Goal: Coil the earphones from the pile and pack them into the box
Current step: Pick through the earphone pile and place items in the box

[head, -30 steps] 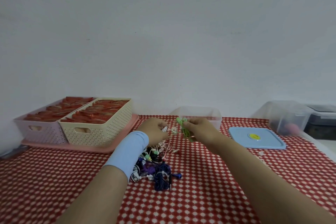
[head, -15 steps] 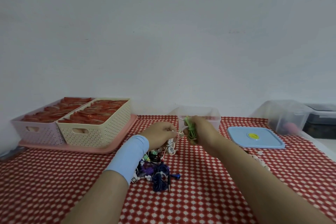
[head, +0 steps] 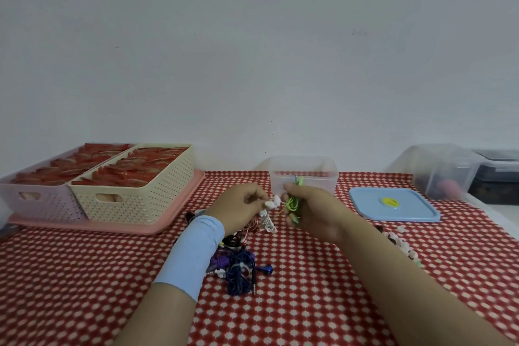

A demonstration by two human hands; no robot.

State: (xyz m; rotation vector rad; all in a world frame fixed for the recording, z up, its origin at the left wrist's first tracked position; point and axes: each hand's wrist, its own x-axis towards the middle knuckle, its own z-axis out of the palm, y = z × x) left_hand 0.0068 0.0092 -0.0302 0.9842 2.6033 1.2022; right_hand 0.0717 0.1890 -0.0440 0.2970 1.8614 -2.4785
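Well, from the head view, 2 hands meet above the red checked tablecloth [head: 309, 303], just in front of 1 clear box [head: 303, 174] that stands open by the wall. The right hand [head: 311, 213] has its fingers curled round 1 set of green earphones [head: 293, 202], bunched into loops, with a bit of green poking up against the box's front wall. The left hand [head: 241, 205], with a light blue sleeve [head: 193, 253] on the wrist, pinches the white earphones [head: 273, 202] at the buds, and their cord dangles below. Under the left wrist lies 1 pile [head: 238, 261] of tangled sets, blue, purple, black and white; I cannot count them. Right of the box lies 1 blue lid [head: 393, 205], flat. On the left, 1 pink tray [head: 179, 213] carries 2 baskets side by side, the lilac basket [head: 36, 199] and the cream basket [head: 134, 196], both full of red items.
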